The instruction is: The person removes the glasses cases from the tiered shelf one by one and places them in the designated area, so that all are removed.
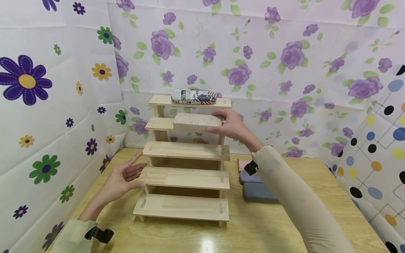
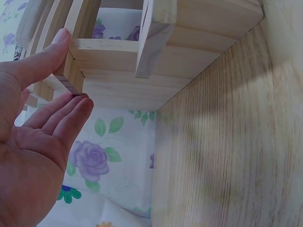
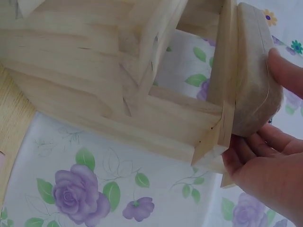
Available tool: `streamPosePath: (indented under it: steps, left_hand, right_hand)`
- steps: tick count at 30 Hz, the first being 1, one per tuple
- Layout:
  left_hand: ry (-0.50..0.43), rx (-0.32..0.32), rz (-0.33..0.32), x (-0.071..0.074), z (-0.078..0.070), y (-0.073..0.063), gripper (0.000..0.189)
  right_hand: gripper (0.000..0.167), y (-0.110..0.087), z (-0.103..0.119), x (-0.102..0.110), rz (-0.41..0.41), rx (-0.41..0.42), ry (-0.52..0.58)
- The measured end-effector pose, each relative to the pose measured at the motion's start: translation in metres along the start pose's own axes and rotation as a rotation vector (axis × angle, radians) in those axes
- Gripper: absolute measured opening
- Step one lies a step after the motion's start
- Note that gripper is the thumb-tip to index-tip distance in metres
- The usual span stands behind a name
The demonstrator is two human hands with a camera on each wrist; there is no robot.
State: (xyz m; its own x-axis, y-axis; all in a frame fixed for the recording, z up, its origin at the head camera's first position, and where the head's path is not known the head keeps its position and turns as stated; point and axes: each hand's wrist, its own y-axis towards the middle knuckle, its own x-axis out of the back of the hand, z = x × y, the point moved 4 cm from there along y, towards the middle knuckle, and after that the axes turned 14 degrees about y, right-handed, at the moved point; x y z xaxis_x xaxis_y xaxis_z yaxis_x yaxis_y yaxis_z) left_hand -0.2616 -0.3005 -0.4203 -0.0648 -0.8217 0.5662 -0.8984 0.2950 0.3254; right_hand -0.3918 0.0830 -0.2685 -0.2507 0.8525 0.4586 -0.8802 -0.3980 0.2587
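Floral cloth [image 1: 202, 45] backs the bench; woodgrain tabletop [image 1: 316, 196] below, with a five-tier wooden rack [image 1: 180, 207] at frame centre.

Right hand [image 1: 232, 124], upper centre: thumb and fingers pinch the right end of a beige case [image 1: 197, 121], seemingly a glasses case. Case lies level along the second tier from the top; cannot tell whether its full weight is on the board.

Left hand [image 1: 118, 179], lower left: fingers loosely spread, thumb apart, around the left end of the second-lowest board [image 1: 190, 178]; no case in it. Firmness of contact unclear.

Progress, judged by count: newsprint-patterned case [image 1: 193, 97] sits on the top tier, unheld, so one looks done. Beige case is at its tier but not yet released. Three remain off the rack, on the table right of centre: pink case [image 1: 242, 166], purple case [image 1: 250, 177], blue-grey case [image 1: 259, 193], the last two partly behind the right sleeve [image 1: 294, 196].
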Motion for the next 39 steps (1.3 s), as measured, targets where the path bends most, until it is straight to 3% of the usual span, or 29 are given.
streamPosePath:
  steps: [10, 16, 34, 39]
  left_hand:
    - [-0.001, -0.002, 0.002, -0.001, -0.002, 0.0, 0.107]
    - [-0.004, -0.006, 0.001, -0.002, -0.002, 0.0, 0.107]
    - [0.009, -0.012, -0.004, -0.001, -0.001, 0.001, 0.106]
    - [0.01, -0.009, -0.003, 0.0, 0.001, -0.001, 0.106]
  right_hand:
    - [0.079, 0.003, -0.001, 0.005, 0.075, -0.033, -0.012]
    - [0.077, 0.004, -0.003, 0.005, 0.074, -0.037, 0.002]
    - [0.06, -0.01, -0.009, 0.001, -0.016, -0.002, 0.25]
    - [0.065, -0.016, -0.011, 0.0, -0.032, 0.01, 0.308]
